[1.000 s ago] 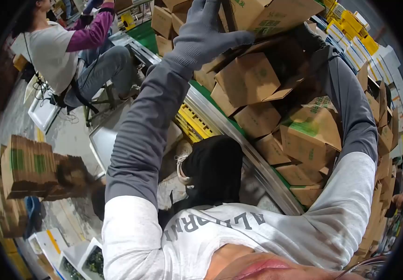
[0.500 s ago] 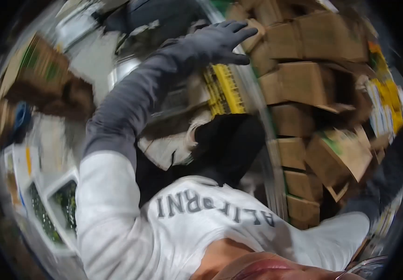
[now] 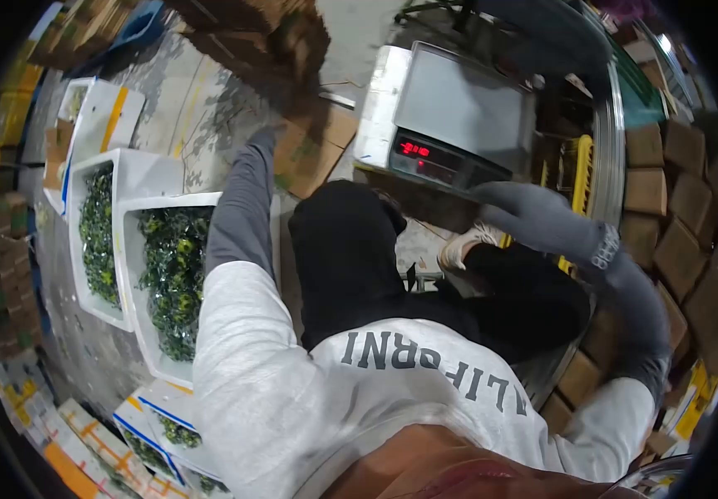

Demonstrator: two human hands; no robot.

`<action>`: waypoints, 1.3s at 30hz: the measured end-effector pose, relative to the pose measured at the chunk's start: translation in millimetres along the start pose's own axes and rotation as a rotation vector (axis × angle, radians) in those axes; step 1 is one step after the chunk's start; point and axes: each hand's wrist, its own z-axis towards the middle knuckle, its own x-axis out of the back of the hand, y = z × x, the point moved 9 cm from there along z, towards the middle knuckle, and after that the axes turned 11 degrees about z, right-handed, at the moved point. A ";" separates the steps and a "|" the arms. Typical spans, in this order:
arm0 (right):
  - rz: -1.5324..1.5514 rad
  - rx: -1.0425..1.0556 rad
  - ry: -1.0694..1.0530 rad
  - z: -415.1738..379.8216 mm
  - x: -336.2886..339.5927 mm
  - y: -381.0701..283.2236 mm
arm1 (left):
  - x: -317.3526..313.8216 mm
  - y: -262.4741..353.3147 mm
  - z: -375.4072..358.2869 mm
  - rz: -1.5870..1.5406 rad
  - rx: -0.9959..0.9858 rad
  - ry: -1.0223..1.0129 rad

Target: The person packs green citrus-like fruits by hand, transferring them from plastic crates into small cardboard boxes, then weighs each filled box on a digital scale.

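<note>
My left hand (image 3: 268, 137), in a grey glove, reaches forward beside a brown cardboard flap (image 3: 317, 154). Its fingers are blurred and partly hidden at the cardboard. A larger cardboard box (image 3: 251, 37), smeared by motion, lies just beyond it. My right hand (image 3: 525, 214), gloved in grey too, is near the front right corner of a digital scale (image 3: 467, 100) with a flat grey pan and red lit digits. Motion smears its fingers. A white foam box (image 3: 378, 108) shows along the left side of the scale.
White foam boxes (image 3: 123, 241) of dark green, shiny packed produce (image 3: 177, 283) stand on the floor to my left. Stacked cardboard boxes (image 3: 683, 200) line the right, beyond a metal rail (image 3: 612, 158). A yellow plastic crate edge (image 3: 581, 179) stands beside the scale.
The view has swung left, bringing the scale and foam boxes into view. My left hand, spread out toward the stacked boxes before, is now by the cardboard; my right hand has come to the scale.
</note>
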 end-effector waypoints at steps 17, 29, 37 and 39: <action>1.837 -0.595 0.071 344.4 -304.2 80.3 | -33.7 -30.0 16.5 0.237 0.366 -0.172; 0.757 0.474 0.084 336.8 -220.5 -13.6 | 85.5 127.4 -114.4 -0.028 -0.059 -0.191; 0.445 0.346 0.285 249.9 -77.7 -129.1 | 138.6 161.6 -144.4 -0.963 -0.099 0.141; 0.373 0.234 0.399 229.3 -59.6 -123.3 | 143.5 191.2 -154.8 -0.940 -0.199 0.144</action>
